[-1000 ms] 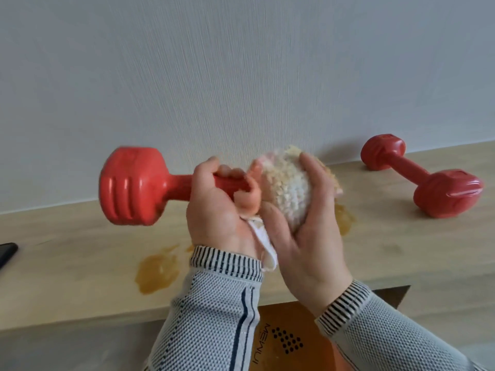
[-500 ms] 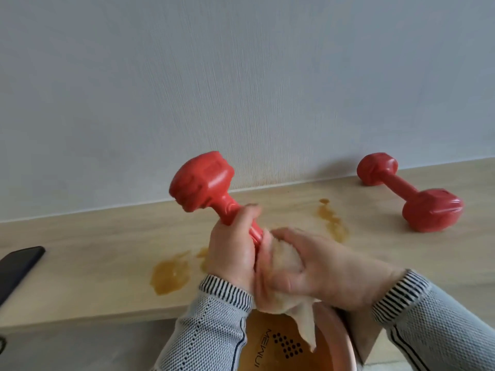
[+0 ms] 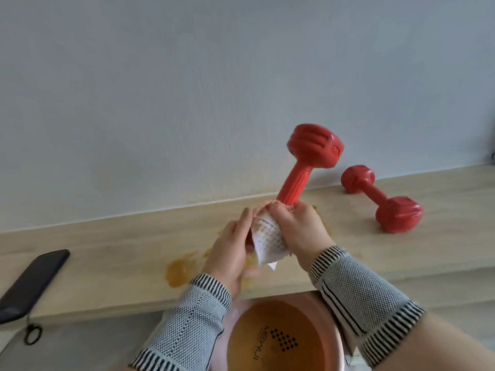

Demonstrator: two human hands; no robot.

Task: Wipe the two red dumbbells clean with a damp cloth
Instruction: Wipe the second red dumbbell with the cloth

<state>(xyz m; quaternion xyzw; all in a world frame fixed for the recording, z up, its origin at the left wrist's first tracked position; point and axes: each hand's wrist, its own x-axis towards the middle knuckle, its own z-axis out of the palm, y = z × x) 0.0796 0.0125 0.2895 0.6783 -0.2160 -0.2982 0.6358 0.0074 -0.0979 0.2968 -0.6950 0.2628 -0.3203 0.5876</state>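
Two hands are holding one dumbbell (image 3: 308, 162) above the tabletop (image 3: 107, 253), tilting toward 1 o'clock: right grip (image 3: 300, 228) curling the cloth (image 3: 267, 239) round its lower end, left grip (image 3: 233, 253) clasping beside; second dumbbell (image 3: 385, 202) lying at 3 o'clock

The held dumbbell (image 3: 300, 172), its free head formerly up-left of the fingers, now tilts up-right of them. The cloth (image 3: 267, 236) has shifted to wrap the lower head under the right hand (image 3: 300, 231); the left hand (image 3: 230, 253) now cups beside it.
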